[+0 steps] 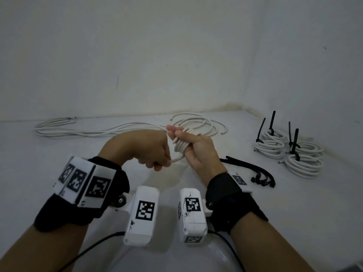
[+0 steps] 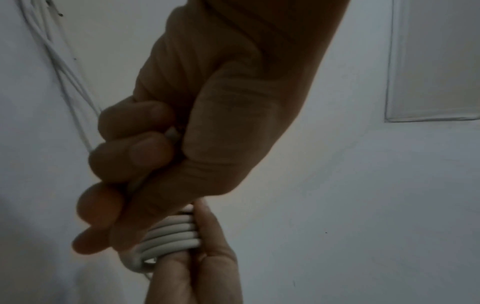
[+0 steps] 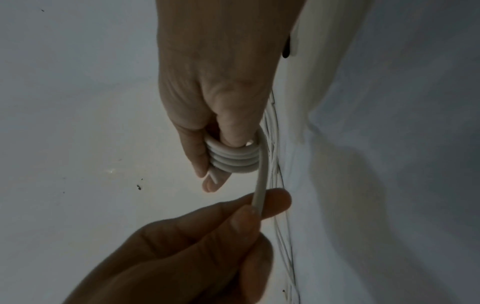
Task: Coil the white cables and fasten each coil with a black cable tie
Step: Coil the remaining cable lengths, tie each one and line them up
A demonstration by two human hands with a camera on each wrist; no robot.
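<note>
My right hand (image 1: 196,150) holds a small coil of white cable (image 1: 181,144), several turns wound around its fingers. The right wrist view shows the coil (image 3: 233,158) stacked on the right hand (image 3: 215,102), thumb pressing on top. From it a free strand (image 3: 261,181) runs to my left hand (image 3: 221,236), which pinches it. In the head view the left hand (image 1: 155,158) is a fist on that strand just left of the coil. The left wrist view shows the left hand (image 2: 145,160) curled round the cable, with the coil (image 2: 171,236) below.
Loose white cables (image 1: 94,130) lie along the back wall, with an open loop (image 1: 202,122) behind my hands. Several finished coils with upright black ties (image 1: 275,142) sit at the right. Loose black cable ties (image 1: 253,169) lie on the white table (image 1: 294,203) near my right wrist.
</note>
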